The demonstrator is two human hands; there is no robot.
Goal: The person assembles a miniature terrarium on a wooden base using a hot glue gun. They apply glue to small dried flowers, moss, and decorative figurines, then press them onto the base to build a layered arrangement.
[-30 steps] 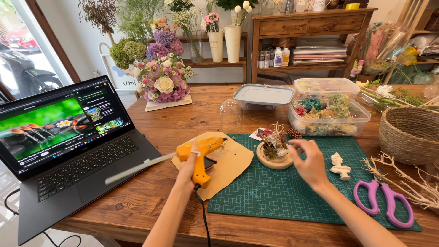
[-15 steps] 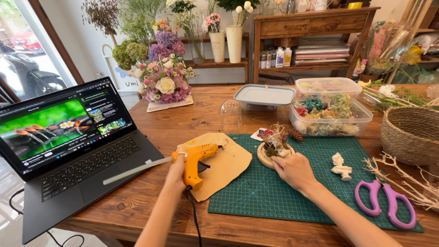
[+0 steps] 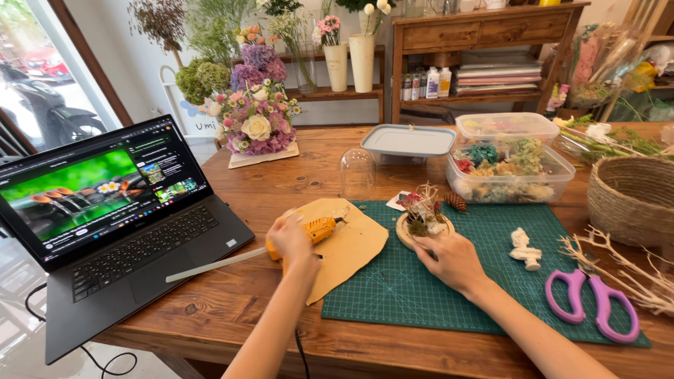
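Note:
My left hand (image 3: 290,238) grips an orange glue gun (image 3: 317,229) that rests low over a tan sheet of paper (image 3: 351,245), its nozzle pointing right. A white glue stick (image 3: 210,265) trails out of the gun's back toward the laptop. My right hand (image 3: 449,258) holds the near edge of a round wooden base (image 3: 406,237) on the green cutting mat (image 3: 435,295). Dried flowers and twigs (image 3: 425,210) stand on that base, with a small pine cone (image 3: 456,202) just behind it.
An open laptop (image 3: 119,217) fills the left. A glass dome (image 3: 357,172), a lidded clear box of dried flowers (image 3: 509,168), a woven basket (image 3: 632,196), purple scissors (image 3: 593,305), white figurine (image 3: 526,249), bare branches (image 3: 625,270) and a flower bouquet (image 3: 256,123) surround the mat.
My left hand has brought the glue gun down from a raised position to lie low over the tan paper. My right hand slid down to the near edge of the wooden base.

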